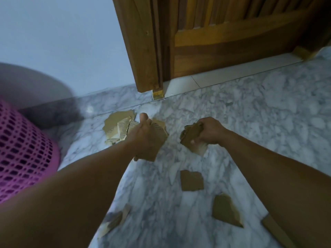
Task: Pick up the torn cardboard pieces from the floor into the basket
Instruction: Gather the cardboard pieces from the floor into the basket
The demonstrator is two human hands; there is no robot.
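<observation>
From my feed the pink mesh basket (23, 149) is cut off by the left edge and smeared with motion blur, so I can't read its rim or contents. My left hand (143, 129) grasps a large torn cardboard piece (152, 149); my forearm hides part of it. My right hand (208, 130) is clenched round a crumpled cardboard wad (191, 136), fingers hidden behind it. On the marble floor (259, 113) I count one heap of overlapping pieces (118, 127) just left of my left hand, too tangled to count; one squarish piece (191, 180); one pointed piece (225, 210); one blurred scrap (114, 221) beside my left forearm; and one strip (275, 230) partly under my right forearm. A wooden door (232, 42) stands behind
</observation>
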